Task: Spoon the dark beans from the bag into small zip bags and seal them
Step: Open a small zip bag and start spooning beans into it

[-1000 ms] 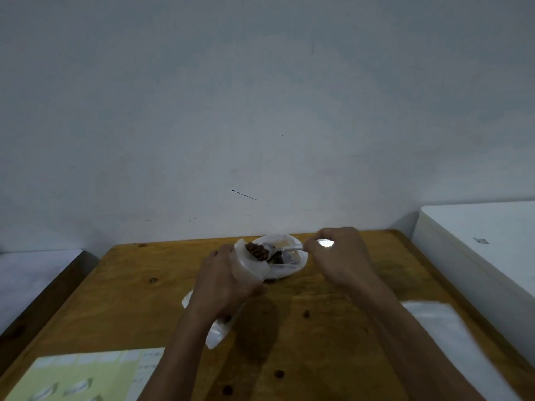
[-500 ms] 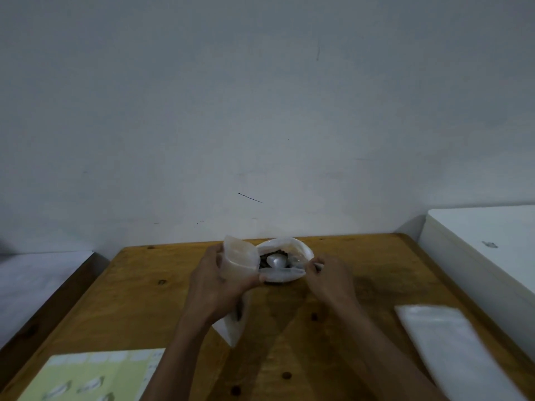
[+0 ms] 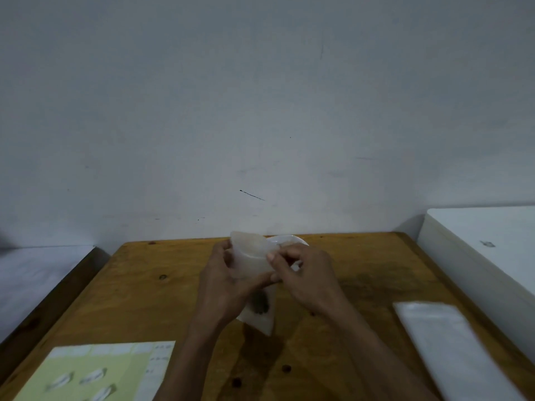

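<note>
A small clear zip bag [image 3: 251, 257] is held upright above the wooden table [image 3: 139, 287], with a dark clump of beans [image 3: 260, 304] showing through its lower part. My left hand [image 3: 224, 280] grips the bag's left side. My right hand [image 3: 304, 273] pinches the bag's upper right edge near its mouth. Behind the hands, the white rim of the larger bag of beans [image 3: 289, 240] peeks out; its contents are hidden. No spoon is visible.
A flat stack of empty clear bags [image 3: 451, 345] lies at the right of the table. A pale green printed sheet [image 3: 95, 371] lies at the front left. A white cabinet [image 3: 489, 244] stands to the right, with a grey wall behind.
My right hand held a spoon at the bean bag earlier; now the spoon is out of sight and that hand has come to the small bag's top edge. The small bag was raised upright.
</note>
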### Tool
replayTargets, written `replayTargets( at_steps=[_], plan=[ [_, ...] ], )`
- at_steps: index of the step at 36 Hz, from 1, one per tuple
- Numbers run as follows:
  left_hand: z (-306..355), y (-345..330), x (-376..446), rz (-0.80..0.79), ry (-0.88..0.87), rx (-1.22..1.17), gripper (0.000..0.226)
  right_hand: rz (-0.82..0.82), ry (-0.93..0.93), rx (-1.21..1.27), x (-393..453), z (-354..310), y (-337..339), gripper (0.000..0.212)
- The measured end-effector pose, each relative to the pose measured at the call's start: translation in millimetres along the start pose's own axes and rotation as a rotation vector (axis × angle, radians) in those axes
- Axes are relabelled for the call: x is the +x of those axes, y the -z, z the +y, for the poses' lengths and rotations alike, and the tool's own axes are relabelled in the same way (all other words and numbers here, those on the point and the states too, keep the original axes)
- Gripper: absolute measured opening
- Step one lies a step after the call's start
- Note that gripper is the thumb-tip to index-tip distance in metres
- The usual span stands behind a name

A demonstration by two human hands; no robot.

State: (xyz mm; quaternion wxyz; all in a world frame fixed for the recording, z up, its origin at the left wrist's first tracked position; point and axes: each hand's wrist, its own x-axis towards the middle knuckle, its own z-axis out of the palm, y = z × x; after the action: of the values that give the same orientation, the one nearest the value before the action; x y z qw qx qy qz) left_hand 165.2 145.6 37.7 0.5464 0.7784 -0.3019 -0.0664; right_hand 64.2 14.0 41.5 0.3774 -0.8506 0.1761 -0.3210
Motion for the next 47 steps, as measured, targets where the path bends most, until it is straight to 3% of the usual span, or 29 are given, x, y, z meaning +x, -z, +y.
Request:
replayTargets(
  at_steps=[2, 5, 6, 11, 14, 18, 21, 27, 35, 43, 47],
  plan=[
    [-1.9, 5.7, -0.6, -0.033, 0.016, -0.076, 0.077, 0.034, 0.006, -0.018, 0.9, 2.2, 2.0, 0.022],
    [-2.8, 15.8, 0.9, -0.027, 0.057, -0.305, 0.02, 0.019, -0.027, -0.026, 1.9, 2.0, 7.8, 0.023],
    [-3.4, 19.1, 1.8, -0.014, 0.052, -0.346, 0.015, 0.019, -0.032, -0.026, 2.0, 0.4, 10.2, 0.024],
    [-0.2, 29.2, 4.2, 0.022, -0.025, -0.417, 0.019, 0.078, 0.017, 0.015, 3.7, -11.4, 18.7, 0.024],
    [4.2, 32.1, 2.0, 0.008, -0.027, -0.488, 0.018, 0.011, -0.04, 0.23, 0.5, -19.8, 19.5, 0.024],
    [9.9, 40.0, -6.9, -0.126, 0.035, -0.611, 0.034, -0.041, -0.182, 0.466, -6.5, -27.6, 13.3, 0.045],
    [11.0, 46.9, -17.9, -0.227, 0.018, -0.591, 0.04, -0.069, -0.193, 0.519, -13.7, -34.3, 6.5, 0.039],
    [11.8, 58.3, -38.7, -0.192, -0.001, -0.528, 0.032, -0.229, -0.264, 0.577, -31.9, -51.4, -6.1, 0.022],
    [6.5, 70.1, -69.4, -0.044, 0.012, -0.412, 0.033, -0.207, -0.254, 0.601, -57.3, -70.4, -25.9, 0.008],
    [-8.8, 96.0, -89.4, -0.028, 0.185, -0.48, 0.028, -0.26, -0.504, 0.773, -80.1, -70.4, -35.8, 0.024],
    [-23.5, 103.8, -99.0, 0.008, 0.221, -0.413, 0.029, -0.245, -0.624, 0.758, -95.2, -73.3, -53.3, 0.013]
  ],
)
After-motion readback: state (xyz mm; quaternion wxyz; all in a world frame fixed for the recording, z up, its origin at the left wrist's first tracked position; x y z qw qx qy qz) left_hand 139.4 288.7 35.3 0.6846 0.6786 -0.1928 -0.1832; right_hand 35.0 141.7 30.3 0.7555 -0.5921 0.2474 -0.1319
